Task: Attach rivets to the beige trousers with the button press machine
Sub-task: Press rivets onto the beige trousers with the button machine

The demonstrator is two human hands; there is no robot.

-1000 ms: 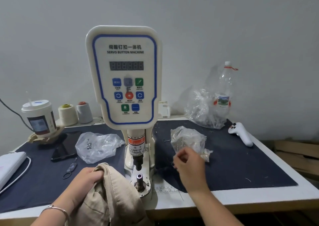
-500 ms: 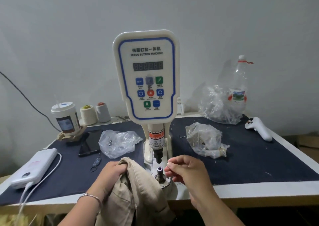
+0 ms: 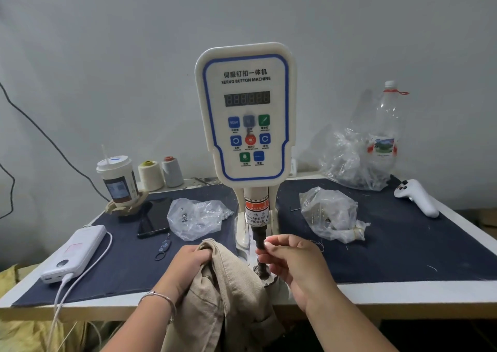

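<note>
left hand (image 3: pixel 188 264) grips beige trousers (image 3: pixel 215 298); right hand (image 3: pixel 293 260) fingertips pinched at press machine (image 3: pixel 246 114).

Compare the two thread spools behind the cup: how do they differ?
The left thread spool is cream with a yellow top; the right thread spool is pale grey with a red top. The left one looks slightly wider. Both stand upright, side by side, on the ledge against the wall, right of the cup.

Plain grey wall (image 3: pixel 134 42) behind; white-edged table (image 3: pixel 403 289) topped with dark navy mat (image 3: pixel 403 244); dim, even light.
</note>
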